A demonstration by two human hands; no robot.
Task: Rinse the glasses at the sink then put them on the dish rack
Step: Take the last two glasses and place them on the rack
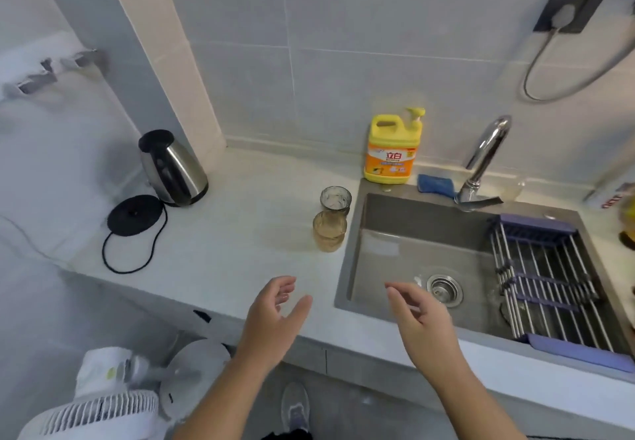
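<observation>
- Left hand point(275, 316): above the front of the bench point(223, 250), palm turned inward, fingers point(287, 286) loosely spread, holding nothing.
- Right hand point(422, 319): above the front-left corner of the sink point(388, 261), fingers relaxed and slightly curved, holding nothing.
- Two glasses stand upright on the bench just left of the sink rim, well apart from both hands.
- Amber glass point(329, 235) is the nearer one, grey glass point(335, 200) right behind it. They overlap in view; can't tell if they touch.
- Roll-up dish rack point(549, 285), metal rods with blue-purple end strips, lies across the right part of the sink.
- Drain strainer point(444, 290) sits in the basin floor, just beyond the right hand.
- Chrome faucet point(484, 157) at the back rim of the sink, blue sponge point(434, 183) just left of its base.
- Yellow dish-soap bottle point(391, 154) with pump at the sink's back-left corner, against the wall.
- Steel kettle point(173, 168) at far left of the bench, off its black base point(135, 214), which lies just beside it.
</observation>
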